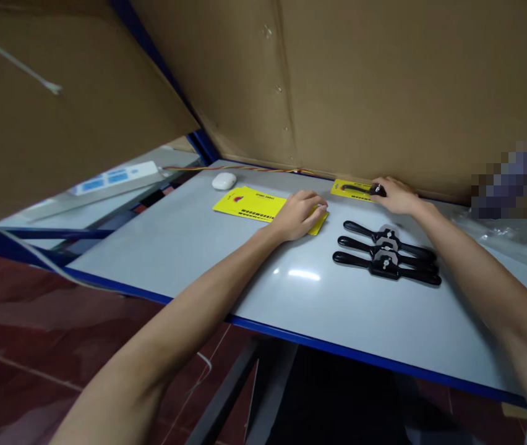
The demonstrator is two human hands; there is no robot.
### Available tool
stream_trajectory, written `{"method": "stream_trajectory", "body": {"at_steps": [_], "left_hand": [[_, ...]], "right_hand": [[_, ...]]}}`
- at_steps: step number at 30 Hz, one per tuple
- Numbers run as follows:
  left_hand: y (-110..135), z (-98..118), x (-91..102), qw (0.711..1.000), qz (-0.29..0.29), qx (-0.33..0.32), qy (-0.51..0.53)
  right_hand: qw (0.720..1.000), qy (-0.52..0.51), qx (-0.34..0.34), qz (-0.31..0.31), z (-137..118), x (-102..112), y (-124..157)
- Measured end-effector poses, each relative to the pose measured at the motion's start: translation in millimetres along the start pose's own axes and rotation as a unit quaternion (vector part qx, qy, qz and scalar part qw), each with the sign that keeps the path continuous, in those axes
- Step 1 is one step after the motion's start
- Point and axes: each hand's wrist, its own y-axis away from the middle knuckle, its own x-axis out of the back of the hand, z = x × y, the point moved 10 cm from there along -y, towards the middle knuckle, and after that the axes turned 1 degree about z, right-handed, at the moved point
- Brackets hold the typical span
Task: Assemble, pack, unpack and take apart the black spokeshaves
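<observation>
The left hand (299, 216) lies on yellow cards (254, 203), fingers slightly spread, while the right hand (394, 194) touches a tool (377, 190) at the desk's (300, 303) back, whether pinching I cannot tell, beyond three black shaves (386, 249).

I have both bare forearms extended forward: left forearm (177, 312) angled right, right forearm (470, 266) angled left. My left hand (297, 216) lies palm down, fingers slightly bent, thumb apart. My right hand (397, 195) reaches farther forward; its finger closure is partly hidden.
</observation>
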Motion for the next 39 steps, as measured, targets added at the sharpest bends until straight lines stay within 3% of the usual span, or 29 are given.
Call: {"method": "stream_trajectory", "body": {"at_steps": [6,11,15,18,23,28,33,39], "left_hand": [[-3,-7,10.3,0.999,0.031,0.039,0.001],[-16,-29,24.0,0.990,0.093,0.101,0.023],[-28,-35,14.3,0.979,0.075,0.141,0.123],[-30,-29,-6.0,0.943,0.028,0.174,0.284],[-22,-9,-22.7,0.835,0.000,0.188,0.517],[-16,-8,-20.1,0.793,0.019,0.196,0.576],[-11,-24,-14.6,0.773,0.090,0.245,0.579],[-8,-25,-16.4,0.717,0.088,0.300,0.623]], "right_hand": [[1.000,-0.017,0.016,0.014,1,3,3],[0.997,-0.035,0.051,0.049,-21,27,32],[0.991,-0.044,0.075,0.099,-44,49,54],[0.987,-0.017,0.101,0.127,-62,60,68],[0.977,0.026,0.161,0.139,-83,64,79],[0.973,-0.036,0.184,0.132,-80,64,78],[0.975,-0.042,0.179,0.123,-70,59,75],[0.990,-0.041,0.119,0.059,-63,50,71]]}}
